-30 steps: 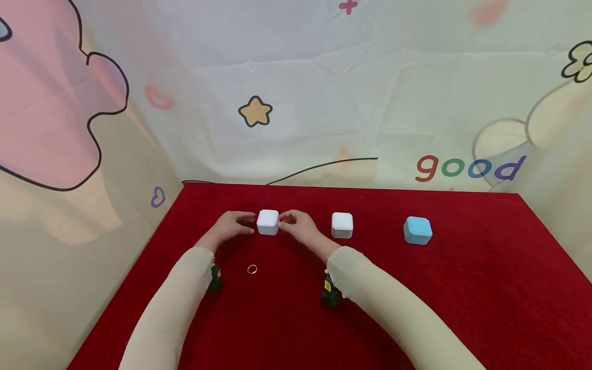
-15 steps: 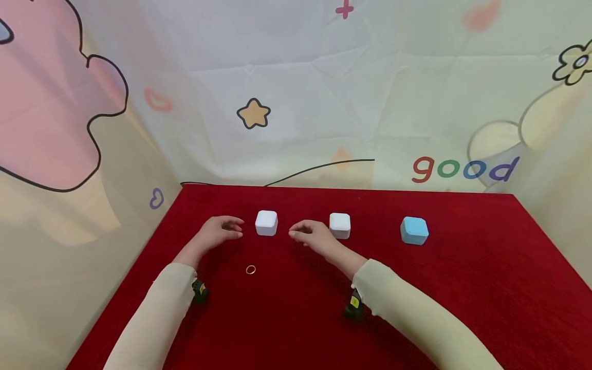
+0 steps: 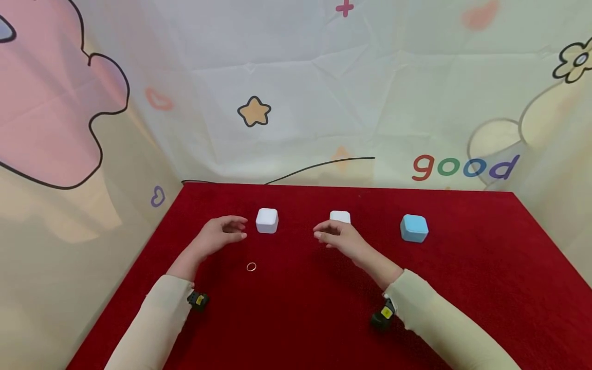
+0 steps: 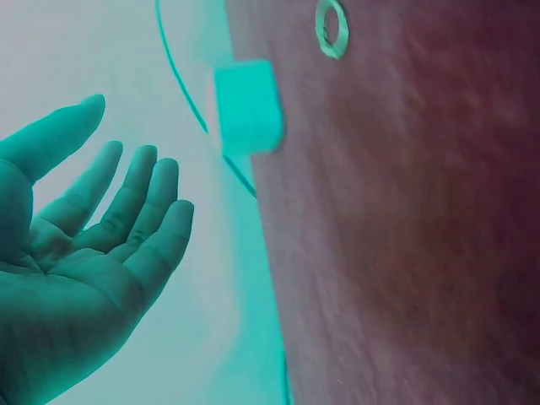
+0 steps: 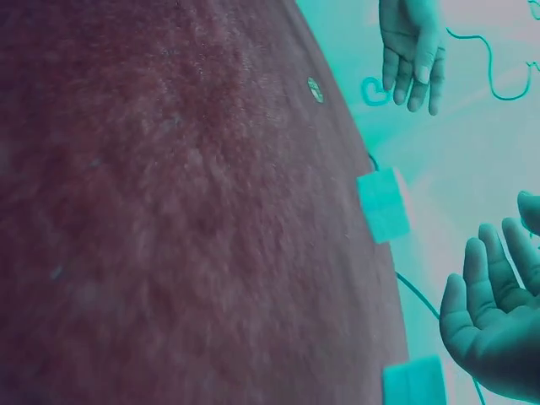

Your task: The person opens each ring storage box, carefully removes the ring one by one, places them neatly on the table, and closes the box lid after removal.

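Note:
My left hand (image 3: 219,235) hovers just left of the left white rounded box (image 3: 266,221), fingers loosely bent and holding nothing. In the left wrist view the left hand (image 4: 101,228) has its palm and fingers spread apart from a box (image 4: 249,107). My right hand (image 3: 342,237) is in front of the middle white rounded box (image 3: 340,216) and hides its lower part. Its fingers are relaxed around nothing, as the right hand (image 5: 498,312) in the right wrist view also shows. A thin ring (image 3: 251,266) lies on the red cloth between the forearms.
A light blue rounded box (image 3: 413,228) stands to the right, in line with the white ones. Red cloth (image 3: 296,308) covers the table. A printed curtain (image 3: 300,103) rises behind its far edge and along the sides. Dark cameras are strapped at both wrists.
Both hands have drawn away from the left white box, which stays in place. The right hand has travelled right to the middle box; the left has shifted slightly left.

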### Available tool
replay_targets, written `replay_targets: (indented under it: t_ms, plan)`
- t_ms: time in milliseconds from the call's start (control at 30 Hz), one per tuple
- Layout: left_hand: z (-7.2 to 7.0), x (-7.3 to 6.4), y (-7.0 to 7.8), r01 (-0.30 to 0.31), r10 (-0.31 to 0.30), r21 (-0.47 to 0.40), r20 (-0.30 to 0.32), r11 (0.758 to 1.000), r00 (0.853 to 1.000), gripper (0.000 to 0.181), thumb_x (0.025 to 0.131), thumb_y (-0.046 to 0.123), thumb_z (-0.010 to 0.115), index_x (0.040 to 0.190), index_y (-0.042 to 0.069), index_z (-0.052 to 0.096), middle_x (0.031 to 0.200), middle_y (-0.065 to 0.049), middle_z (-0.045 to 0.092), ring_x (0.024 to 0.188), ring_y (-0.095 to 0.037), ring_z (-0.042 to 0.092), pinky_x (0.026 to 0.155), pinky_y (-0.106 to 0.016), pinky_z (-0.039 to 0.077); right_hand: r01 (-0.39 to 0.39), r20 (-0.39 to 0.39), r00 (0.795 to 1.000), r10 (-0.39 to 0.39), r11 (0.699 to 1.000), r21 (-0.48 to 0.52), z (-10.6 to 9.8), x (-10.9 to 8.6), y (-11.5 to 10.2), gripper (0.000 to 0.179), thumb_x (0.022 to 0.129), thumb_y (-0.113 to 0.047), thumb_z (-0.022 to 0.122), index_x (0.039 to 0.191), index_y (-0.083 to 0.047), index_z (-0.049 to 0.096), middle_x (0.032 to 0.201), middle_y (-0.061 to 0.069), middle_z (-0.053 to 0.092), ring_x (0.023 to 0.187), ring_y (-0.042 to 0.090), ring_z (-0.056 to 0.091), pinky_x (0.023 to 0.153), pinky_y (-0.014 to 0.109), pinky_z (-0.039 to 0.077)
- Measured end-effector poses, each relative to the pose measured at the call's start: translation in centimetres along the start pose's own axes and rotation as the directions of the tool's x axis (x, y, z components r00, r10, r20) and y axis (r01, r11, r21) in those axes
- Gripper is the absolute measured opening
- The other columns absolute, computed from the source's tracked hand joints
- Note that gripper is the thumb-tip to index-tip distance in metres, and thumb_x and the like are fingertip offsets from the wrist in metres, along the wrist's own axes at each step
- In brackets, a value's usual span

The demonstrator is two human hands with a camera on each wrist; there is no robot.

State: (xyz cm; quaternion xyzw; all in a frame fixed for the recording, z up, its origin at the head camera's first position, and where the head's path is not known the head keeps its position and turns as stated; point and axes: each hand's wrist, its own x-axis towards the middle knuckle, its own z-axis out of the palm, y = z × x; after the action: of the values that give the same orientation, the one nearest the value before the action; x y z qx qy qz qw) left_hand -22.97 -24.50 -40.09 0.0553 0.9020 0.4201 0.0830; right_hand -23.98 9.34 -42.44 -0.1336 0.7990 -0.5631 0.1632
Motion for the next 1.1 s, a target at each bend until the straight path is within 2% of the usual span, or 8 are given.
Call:
replay_targets:
  t_ms: [300, 500, 600, 800, 1000, 1100]
  plan:
    - [1.6, -1.2, 2.9, -0.036, 0.036, -0.051, -0.001, 0.998, 0.999, 0.048, 0.096, 0.015, 0.068, 0.142, 0.003, 0.057, 0.137, -0.024, 0.063, 0.123, -0.037, 0.062, 0.100, -0.045, 0.057, 0.014, -0.025, 1.000, -0.015, 1.000, -0.017, -2.3, -2.7, 0.6, 0.042, 0.101, -0.020, 0.063, 0.136, 0.004, 0.057, 0.133, 0.022, 0.062, 0.111, 0.022, 0.061, 0.096, 0.036, 0.056]
    - [3.0, -1.4, 4.6, -0.071, 0.070, -0.094, -0.015, 0.993, 0.997, 0.046, 0.096, 0.013, 0.067, 0.141, 0.002, 0.059, 0.139, -0.025, 0.063, 0.125, -0.038, 0.062, 0.102, -0.045, 0.057, 0.018, -0.046, 0.999, -0.018, 1.000, -0.016, -3.4, -4.0, 1.1, 0.042, 0.101, -0.020, 0.063, 0.136, 0.003, 0.056, 0.134, 0.024, 0.062, 0.110, 0.015, 0.060, 0.098, 0.036, 0.055]
    - [3.9, -1.0, 5.3, -0.095, 0.095, -0.122, -0.004, 0.988, 0.995, 0.049, 0.096, 0.011, 0.067, 0.143, 0.000, 0.056, 0.141, -0.025, 0.061, 0.128, -0.040, 0.061, 0.105, -0.047, 0.055, 0.024, -0.068, 0.997, -0.025, 1.000, -0.020, -3.8, -4.5, 1.3, 0.044, 0.101, -0.018, 0.062, 0.138, 0.004, 0.053, 0.135, 0.027, 0.061, 0.113, 0.018, 0.061, 0.100, 0.035, 0.055]
    - [6.1, 0.2, 6.7, -0.144, 0.152, -0.141, 0.050, 0.980, 0.987, 0.059, 0.095, 0.010, 0.069, 0.150, 0.003, 0.049, 0.149, -0.022, 0.056, 0.136, -0.041, 0.055, 0.113, -0.051, 0.048, 0.023, -0.128, 0.991, -0.026, 0.999, -0.027, -4.7, -4.6, 1.5, 0.053, 0.101, -0.018, 0.062, 0.148, 0.001, 0.044, 0.146, 0.027, 0.053, 0.130, 0.035, 0.055, 0.102, 0.033, 0.053]
    - [9.5, 2.0, 7.7, -0.158, 0.174, -0.157, 0.089, 0.975, 0.981, 0.064, 0.094, 0.010, 0.071, 0.153, 0.004, 0.045, 0.152, -0.021, 0.052, 0.137, -0.038, 0.054, 0.113, -0.050, 0.049, 0.010, -0.153, 0.988, -0.015, 0.999, -0.034, -5.6, -4.5, 1.4, 0.058, 0.101, -0.018, 0.062, 0.152, -0.002, 0.039, 0.151, 0.025, 0.048, 0.138, 0.041, 0.049, 0.112, 0.049, 0.050]
    - [10.8, 2.8, 8.1, -0.146, 0.164, -0.165, 0.103, 0.975, 0.981, 0.066, 0.093, 0.011, 0.071, 0.153, 0.005, 0.044, 0.153, -0.020, 0.052, 0.138, -0.037, 0.053, 0.113, -0.049, 0.049, 0.004, -0.154, 0.988, -0.012, 0.999, -0.051, -6.0, -4.4, 1.4, 0.061, 0.101, -0.019, 0.062, 0.154, -0.003, 0.037, 0.155, 0.025, 0.045, 0.142, 0.042, 0.045, 0.114, 0.055, 0.047]
